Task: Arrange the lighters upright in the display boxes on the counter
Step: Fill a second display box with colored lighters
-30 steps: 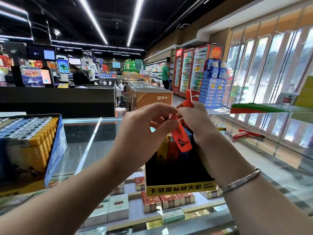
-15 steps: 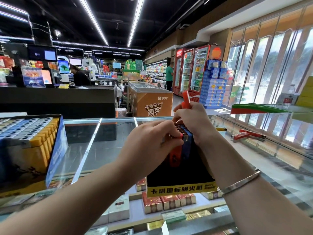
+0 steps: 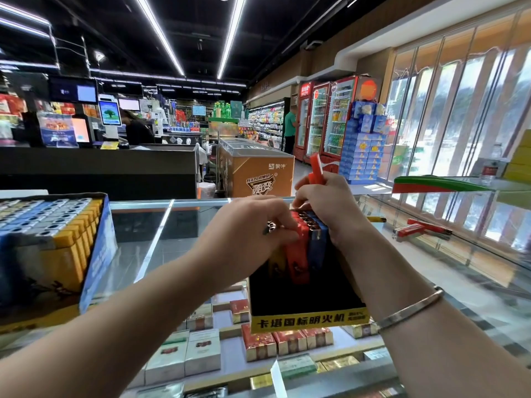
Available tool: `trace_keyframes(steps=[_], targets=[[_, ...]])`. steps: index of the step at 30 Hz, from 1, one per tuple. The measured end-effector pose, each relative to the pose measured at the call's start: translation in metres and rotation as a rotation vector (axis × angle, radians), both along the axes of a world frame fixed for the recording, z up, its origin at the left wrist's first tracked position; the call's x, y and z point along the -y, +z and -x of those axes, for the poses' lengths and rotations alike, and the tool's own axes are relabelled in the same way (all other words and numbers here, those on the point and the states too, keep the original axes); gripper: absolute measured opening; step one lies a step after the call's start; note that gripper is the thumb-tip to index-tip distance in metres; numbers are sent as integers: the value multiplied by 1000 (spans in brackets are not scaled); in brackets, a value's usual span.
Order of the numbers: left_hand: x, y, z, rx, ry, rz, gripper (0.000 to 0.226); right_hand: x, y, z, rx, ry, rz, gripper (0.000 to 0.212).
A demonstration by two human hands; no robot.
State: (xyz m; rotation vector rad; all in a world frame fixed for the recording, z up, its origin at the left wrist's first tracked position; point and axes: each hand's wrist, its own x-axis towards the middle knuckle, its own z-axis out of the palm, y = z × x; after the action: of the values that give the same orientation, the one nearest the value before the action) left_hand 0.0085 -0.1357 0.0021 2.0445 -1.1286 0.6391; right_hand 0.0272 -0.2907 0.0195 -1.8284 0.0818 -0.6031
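Shop: 2 ceiling light strips [image 3: 161, 35], tall windows [image 3: 459, 116], drink fridges [image 3: 330, 119].

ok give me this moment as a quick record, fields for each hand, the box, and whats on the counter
left hand: pinches the metal top of a red lighter standing in the box
right hand: holds spare red lighters above the box
black display box: on the glass counter, yellow label strip in front, part filled with upright lighters
second box: at left, full, blue and yellow lighters

a supermarket. drink fridges [image 3: 330, 119] line the wall, stocked shelves [image 3: 265, 119] run behind, and checkout screens [image 3: 109, 112] face a glass counter [image 3: 161, 225] over cigarette packs [image 3: 201, 354]
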Motion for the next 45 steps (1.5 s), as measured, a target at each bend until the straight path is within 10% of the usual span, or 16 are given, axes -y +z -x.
trace_keyframes(steps=[15,45], targets=[[5,8,6,344,50,-279,4,0,0,-2,12,-13,36,19],[-1,9,6,-364,-140,469,28,-4,16,11,240,608,-395,38]])
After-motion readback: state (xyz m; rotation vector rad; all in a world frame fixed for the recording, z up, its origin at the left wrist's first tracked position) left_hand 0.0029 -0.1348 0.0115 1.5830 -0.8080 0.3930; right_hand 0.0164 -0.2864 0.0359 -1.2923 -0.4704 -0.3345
